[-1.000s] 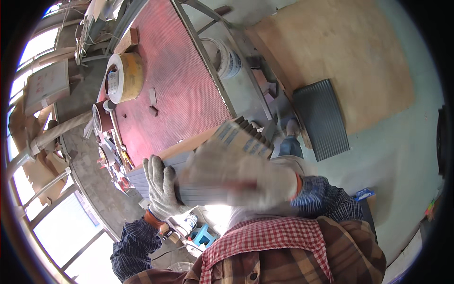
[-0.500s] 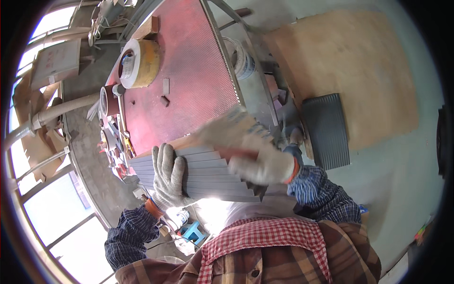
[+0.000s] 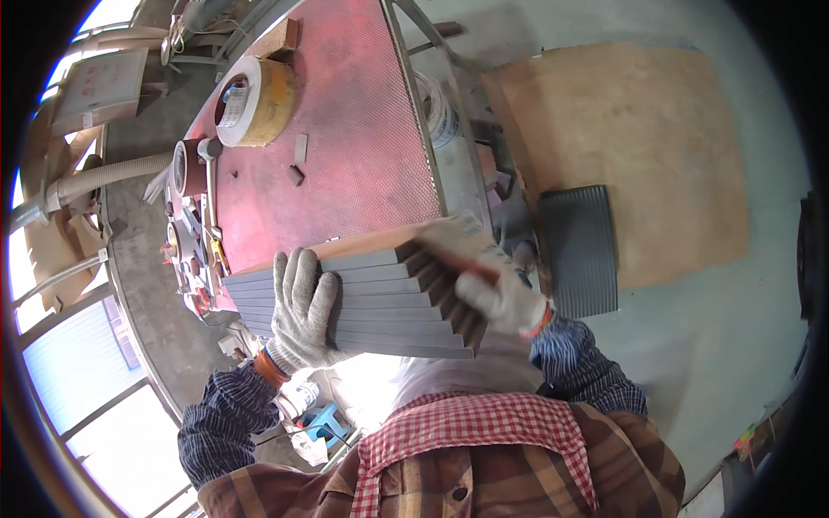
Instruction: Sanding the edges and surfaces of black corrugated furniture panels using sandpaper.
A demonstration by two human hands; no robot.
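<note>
Left hand (image 3: 304,304) lies flat on the stack (image 3: 389,306), perhaps to steady it; right hand (image 3: 499,298) grips a blurred tool (image 3: 466,262) at the stack's right end.

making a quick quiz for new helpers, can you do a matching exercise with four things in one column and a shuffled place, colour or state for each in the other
1. left hand
2. right hand
3. big roll
4. ribbed stack

a. dark grey, lying farther right than either hand
b. gloved, laid flat on the grey strips
c. standing on the red table, yellow outside
d. gloved, holding a blurred red-brown thing

Pairs: 1-b, 2-d, 3-c, 4-a
</note>
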